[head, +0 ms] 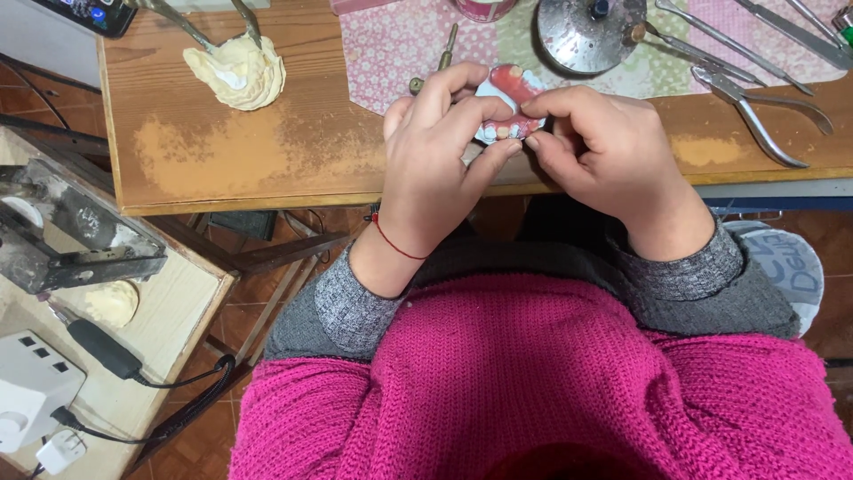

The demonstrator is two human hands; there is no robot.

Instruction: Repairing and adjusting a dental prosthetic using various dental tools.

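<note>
Together, left hand [435, 151] – right hand [595, 147] – pinching denture model [508, 102]

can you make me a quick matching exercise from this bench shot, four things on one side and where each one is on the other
Things:
1. denture model
2. plaster lump
3. pliers
4. white power adapter

Places:
A. lower left side table, with cables
B. right end of the wooden bench
C. held between the left hand and right hand
D. upper left of the wooden bench

Pairs: 1-C, 2-D, 3-B, 4-A
</note>
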